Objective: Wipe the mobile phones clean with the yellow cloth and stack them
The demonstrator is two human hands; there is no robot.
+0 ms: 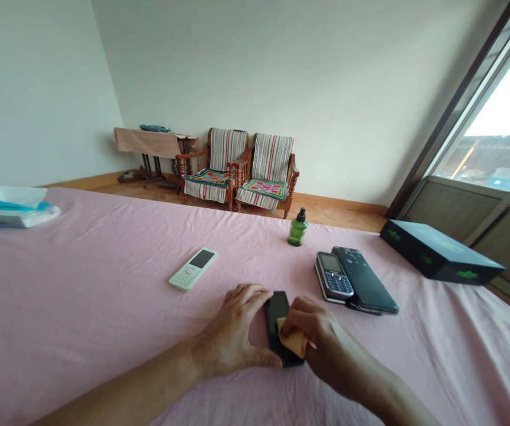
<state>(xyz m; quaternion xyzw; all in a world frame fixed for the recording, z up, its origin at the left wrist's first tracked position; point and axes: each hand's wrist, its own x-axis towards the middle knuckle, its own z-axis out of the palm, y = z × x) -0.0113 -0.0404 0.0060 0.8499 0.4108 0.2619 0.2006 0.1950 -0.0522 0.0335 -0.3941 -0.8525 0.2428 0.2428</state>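
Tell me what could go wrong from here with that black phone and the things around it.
The black phone might slide on the soft pink cloth if the left hand loosens at its edge while the right hand works the yellow cloth.
The green bottle stands upright near the far edge, so a bump could tip it.
A wide swing of the right hand could nudge the keypad phone.

The left hand (pixel 228 336) grips, thumb (pixel 264 357) spread from fingers (pixel 249 291); the right hand (pixel 319 332) pinches.
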